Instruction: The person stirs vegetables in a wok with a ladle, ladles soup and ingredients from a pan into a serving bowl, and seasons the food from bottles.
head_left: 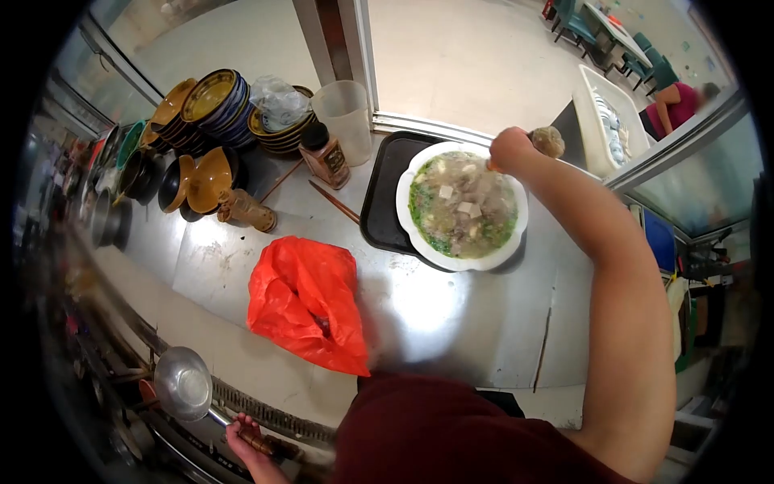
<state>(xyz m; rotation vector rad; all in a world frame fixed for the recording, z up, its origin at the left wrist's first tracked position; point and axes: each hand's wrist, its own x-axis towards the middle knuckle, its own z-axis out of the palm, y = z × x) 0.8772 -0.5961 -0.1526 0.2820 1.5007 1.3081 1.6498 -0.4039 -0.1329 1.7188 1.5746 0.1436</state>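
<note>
My right hand is closed around a small seasoning bottle at the rim of a large white scalloped bowl. The bottle's rounded, brownish end sticks out on the right, and an orange bit shows below my fingers. Soup with pale tofu cubes and chopped greens fills the bowl, which sits partly on a black tray. At the lower left, my left hand grips the handle of a metal ladle, held out over the stove side. Nothing can be made out in the ladle's bowl.
A red plastic bag lies on the steel counter. Behind it are chopsticks, a spice jar, a tipped bottle, stacked bowls and a plastic jug. Beyond the window, a person bends near a white bin.
</note>
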